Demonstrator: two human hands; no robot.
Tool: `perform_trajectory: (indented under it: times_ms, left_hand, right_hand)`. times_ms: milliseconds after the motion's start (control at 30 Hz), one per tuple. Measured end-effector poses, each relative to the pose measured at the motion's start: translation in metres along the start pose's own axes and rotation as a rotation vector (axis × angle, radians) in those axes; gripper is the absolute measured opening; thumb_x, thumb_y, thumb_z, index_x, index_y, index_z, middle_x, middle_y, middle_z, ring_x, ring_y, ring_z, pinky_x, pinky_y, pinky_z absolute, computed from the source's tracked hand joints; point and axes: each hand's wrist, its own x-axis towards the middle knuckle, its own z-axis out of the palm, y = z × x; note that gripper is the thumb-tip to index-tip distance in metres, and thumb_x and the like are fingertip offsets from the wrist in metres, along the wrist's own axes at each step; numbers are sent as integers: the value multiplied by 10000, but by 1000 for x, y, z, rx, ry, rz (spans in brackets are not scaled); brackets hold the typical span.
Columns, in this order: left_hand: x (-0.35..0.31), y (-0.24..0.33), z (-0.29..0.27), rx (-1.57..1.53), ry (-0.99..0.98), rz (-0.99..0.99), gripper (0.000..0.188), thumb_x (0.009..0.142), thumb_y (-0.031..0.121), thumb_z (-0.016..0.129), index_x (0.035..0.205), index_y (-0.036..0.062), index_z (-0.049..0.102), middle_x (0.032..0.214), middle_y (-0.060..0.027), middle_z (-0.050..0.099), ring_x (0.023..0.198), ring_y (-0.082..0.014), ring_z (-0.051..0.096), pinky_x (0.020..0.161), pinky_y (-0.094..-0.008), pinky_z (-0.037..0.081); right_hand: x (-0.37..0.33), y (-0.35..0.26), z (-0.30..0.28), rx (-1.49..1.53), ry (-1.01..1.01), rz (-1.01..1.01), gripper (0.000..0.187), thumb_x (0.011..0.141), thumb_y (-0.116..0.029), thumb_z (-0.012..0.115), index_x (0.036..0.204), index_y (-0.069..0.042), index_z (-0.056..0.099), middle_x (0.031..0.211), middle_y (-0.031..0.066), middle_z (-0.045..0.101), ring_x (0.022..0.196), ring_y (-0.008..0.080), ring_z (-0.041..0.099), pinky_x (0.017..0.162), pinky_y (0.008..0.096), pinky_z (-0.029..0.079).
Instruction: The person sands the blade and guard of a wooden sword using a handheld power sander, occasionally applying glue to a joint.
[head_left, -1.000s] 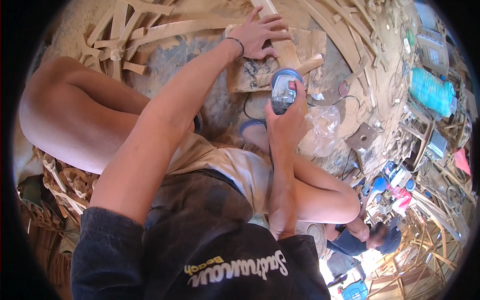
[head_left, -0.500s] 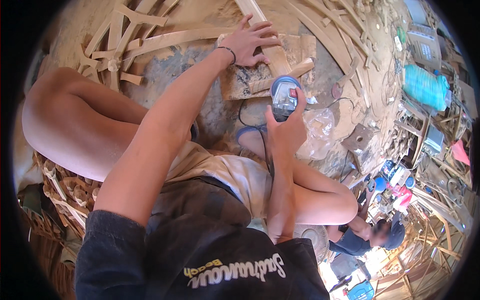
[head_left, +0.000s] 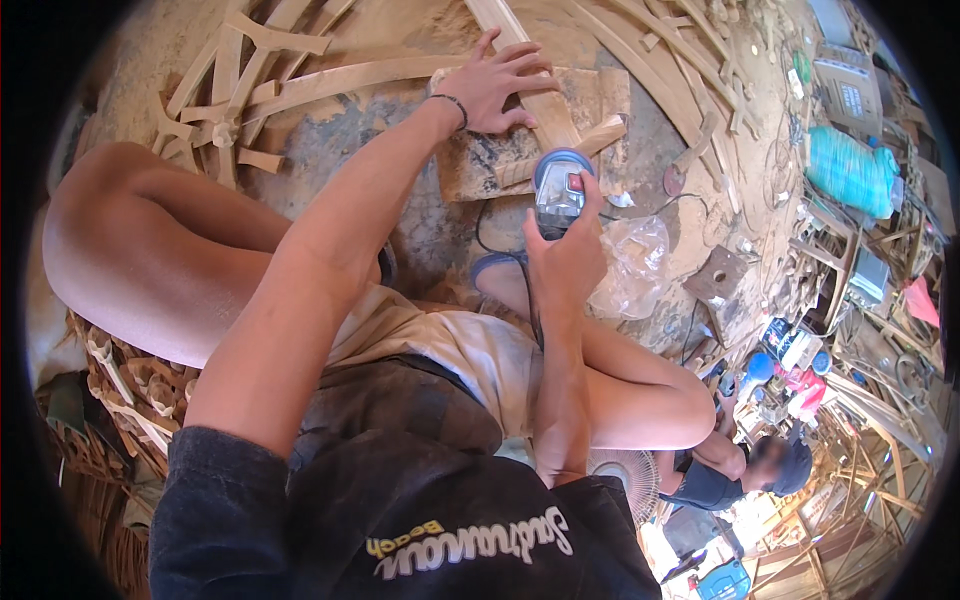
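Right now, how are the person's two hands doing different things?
The left hand lies flat with fingers spread on a pale wooden strip, while the right hand is curled around a grey-and-blue power tool. The left reaches farther out; the right stays nearer the knees. Both are bare.

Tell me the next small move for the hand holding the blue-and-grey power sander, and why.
Probably slide the blue-and-grey power sander forward along the long pale wooden strip. The right hand grips it at the strip's near end, while the left hand presses the strip flat further up.

Matt raw-wood strip, plastic sander
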Motion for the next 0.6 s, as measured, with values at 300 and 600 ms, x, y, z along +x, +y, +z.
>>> perform_trajectory:
  times_ms: [300, 600]
  left_hand:
    - [3, 2, 1, -11, 20, 27, 580, 1010, 602, 675, 1558, 418, 624, 1664, 26, 564, 1678, -237, 370, 1385, -712, 73]
    - [3, 3, -8, 0, -58, 22, 665, 1011, 649, 672, 1620, 398, 580, 1698, 19, 538, 1683, -260, 362, 1376, -735, 68]
  right_hand:
    - [1, -1, 0, -51, -2, -3, 876, 904, -308, 884, 1645, -226, 425, 1309, 222, 782, 1119, 474, 766, 915, 567, 601]
    - [2, 0, 2, -23, 42, -39, 867, 884, -279, 895, 1635, -220, 466, 1336, 210, 775, 1140, 470, 760, 929, 559, 602]
